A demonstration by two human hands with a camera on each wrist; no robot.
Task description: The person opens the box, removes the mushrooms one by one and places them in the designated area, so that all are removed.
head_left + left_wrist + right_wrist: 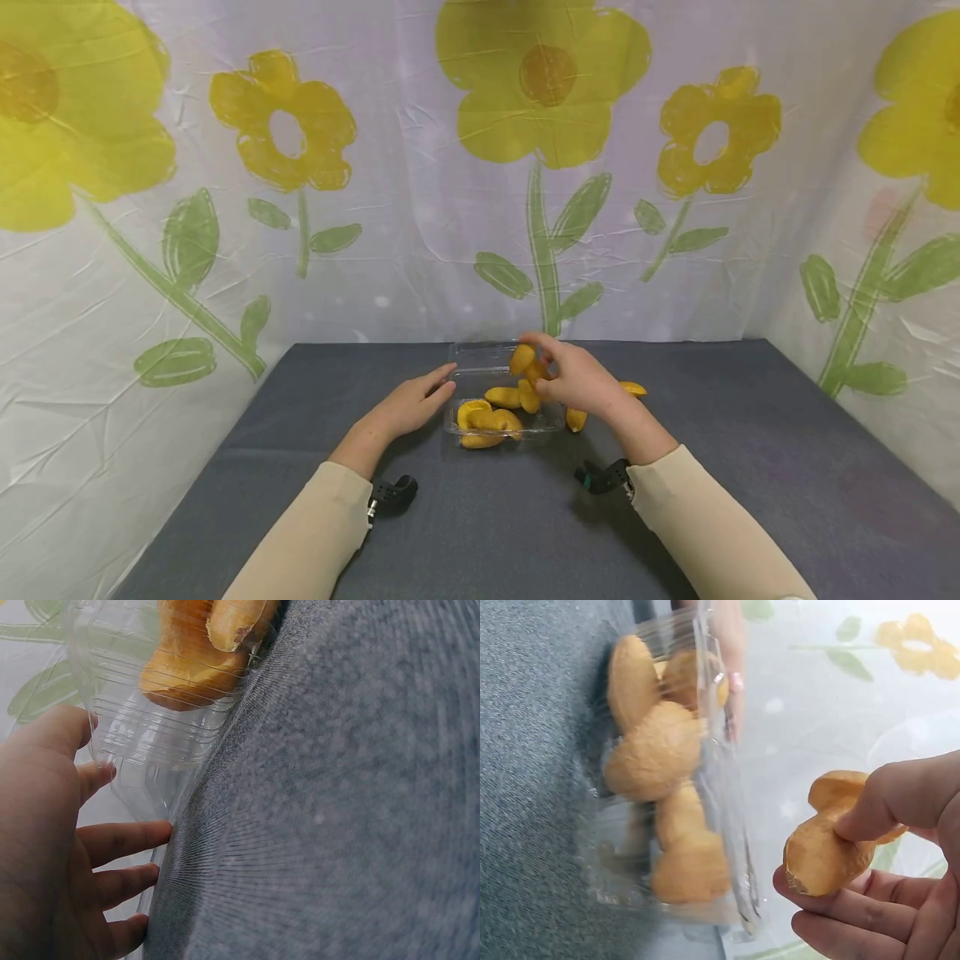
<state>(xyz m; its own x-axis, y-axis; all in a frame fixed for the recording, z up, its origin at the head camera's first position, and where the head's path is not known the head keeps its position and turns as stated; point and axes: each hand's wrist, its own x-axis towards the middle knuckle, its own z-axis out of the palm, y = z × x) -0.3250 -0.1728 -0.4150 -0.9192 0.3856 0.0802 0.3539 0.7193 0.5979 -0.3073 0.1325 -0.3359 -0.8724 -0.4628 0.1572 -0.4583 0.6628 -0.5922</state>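
Pinched between the thumb and fingers of my right hand (pixel 583 381) is a golden, curved, bread-like piece (pixel 826 853), held up over the right side of a clear plastic container (pixel 551 423). Several similar golden pieces (pixel 504 397) lie inside the container, partly overlapping. Its clear lid (pixel 480 357) stands folded back at the far side. My left hand (pixel 408 406) is at the container's left side. In the left wrist view its fingers (pixel 127 841) are spread and fairly straight, with fingertips right at the clear plastic wall (pixel 142 742).
Two more golden pieces lie on the table to the container's right, one nearer (pixel 576 419) and one farther (pixel 634 388), partly behind my right hand. A dark grey cloth (pixel 480 533) covers the table. Behind it hangs a white curtain (pixel 405 250) with printed yellow flowers.
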